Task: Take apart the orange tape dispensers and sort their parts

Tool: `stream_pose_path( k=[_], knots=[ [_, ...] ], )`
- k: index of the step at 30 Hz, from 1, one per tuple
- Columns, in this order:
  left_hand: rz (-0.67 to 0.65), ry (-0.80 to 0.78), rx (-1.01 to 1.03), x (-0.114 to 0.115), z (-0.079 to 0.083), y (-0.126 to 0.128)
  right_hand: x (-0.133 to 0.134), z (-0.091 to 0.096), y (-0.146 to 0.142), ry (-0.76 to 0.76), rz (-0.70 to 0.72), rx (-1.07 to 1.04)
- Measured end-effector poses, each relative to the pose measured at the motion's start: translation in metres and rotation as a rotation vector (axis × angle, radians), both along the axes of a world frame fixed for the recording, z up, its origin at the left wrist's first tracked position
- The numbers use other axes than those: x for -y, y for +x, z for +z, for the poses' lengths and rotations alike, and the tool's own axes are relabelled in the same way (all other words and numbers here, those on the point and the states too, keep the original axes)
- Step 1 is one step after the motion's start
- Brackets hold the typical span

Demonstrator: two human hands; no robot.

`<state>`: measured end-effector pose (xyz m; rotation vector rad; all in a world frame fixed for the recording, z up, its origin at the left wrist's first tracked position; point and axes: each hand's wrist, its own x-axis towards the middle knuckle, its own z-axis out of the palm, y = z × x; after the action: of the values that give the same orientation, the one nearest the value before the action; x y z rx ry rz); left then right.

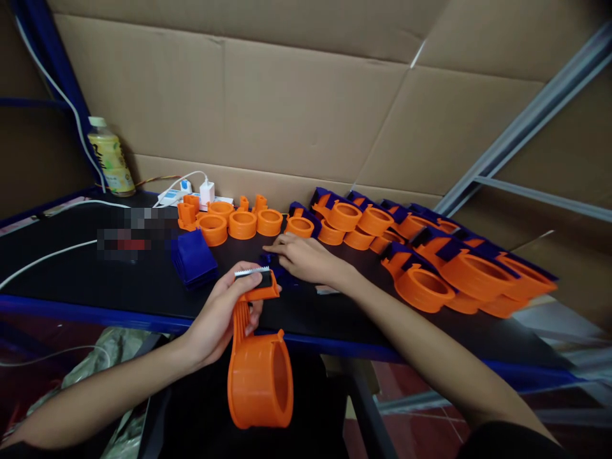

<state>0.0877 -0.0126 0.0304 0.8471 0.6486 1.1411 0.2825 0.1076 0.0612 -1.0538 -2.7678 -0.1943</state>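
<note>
Orange dispenser [253, 382] hangs ring-down before the table [71, 271], pinched at its toothed head by left hand [227, 306]; slack grip could twist it, teeth [252, 271] nicking thumb. Right hand [306, 258], fingers partly spread, may scatter small blue parts [266, 259]; its grip unclear.

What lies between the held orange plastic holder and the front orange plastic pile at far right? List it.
In the head view: dark blue pieces, the right hand and forearm, a flat silvery piece, and black tabletop.

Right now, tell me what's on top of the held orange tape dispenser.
A pale serrated blade and a black piece. The left hand covers part of the black piece with its thumb; what lies underneath cannot be seen.
</note>
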Motion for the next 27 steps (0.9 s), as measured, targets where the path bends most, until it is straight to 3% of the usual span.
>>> stream_pose_path(
  k=[3, 6, 8, 10, 15, 20, 27],
  knots=[
    [0.018, 0.017, -0.018, -0.005, -0.001, -0.003, 0.008, 0.012, 0.000, -0.068, 0.044, -0.154],
    [0.026, 0.057, -0.068, -0.008, -0.003, -0.003, 0.026, 0.032, -0.005, -0.274, 0.206, -0.364],
    [0.021, 0.092, -0.096, -0.009, -0.006, -0.003, 0.041, 0.042, -0.010, -0.396, 0.321, -0.409],
    [0.021, 0.123, -0.108, -0.009, -0.009, -0.003, 0.052, 0.049, -0.013, -0.426, 0.361, -0.407],
    [0.032, 0.122, -0.158, -0.009, -0.010, -0.002, 0.059, 0.059, -0.006, -0.517, 0.253, -0.403],
    [0.074, 0.107, -0.138, -0.009, -0.007, -0.002, 0.054, 0.070, 0.031, -0.487, 0.126, -0.386],
    [0.065, 0.103, -0.135, -0.009, -0.007, -0.001, 0.067, 0.035, 0.099, -0.366, -0.108, -0.302]
  ],
)
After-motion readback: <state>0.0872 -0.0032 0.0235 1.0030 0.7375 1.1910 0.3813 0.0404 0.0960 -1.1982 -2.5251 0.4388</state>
